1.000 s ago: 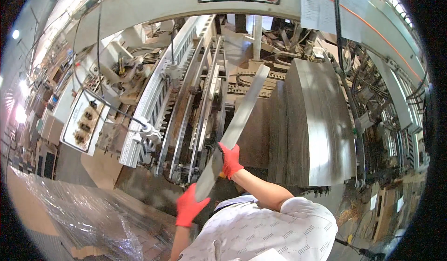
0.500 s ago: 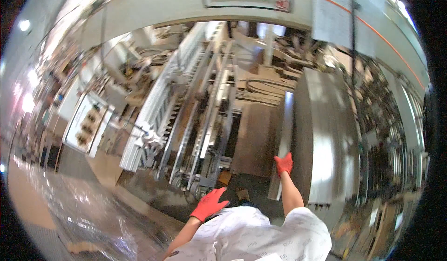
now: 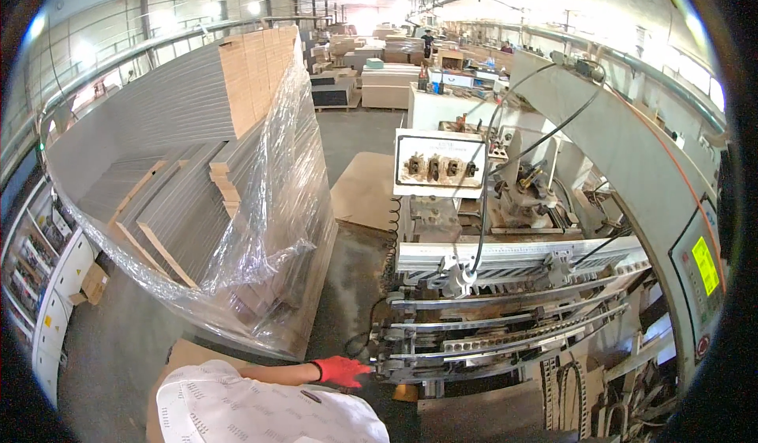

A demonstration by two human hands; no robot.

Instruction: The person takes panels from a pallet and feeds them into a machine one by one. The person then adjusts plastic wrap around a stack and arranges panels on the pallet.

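Red-gloved hand (image 3: 339,372), white patterned shirt (image 3: 257,405)

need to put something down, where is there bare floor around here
Bare floor shows left of the wrapped stack, toward the white cabinets, and in a strip between that stack and the machine. The machine's rails are crowded with fittings.

Panels (image 3: 162,103) left, rails (image 3: 466,304) right, switch box (image 3: 439,149) behind rails
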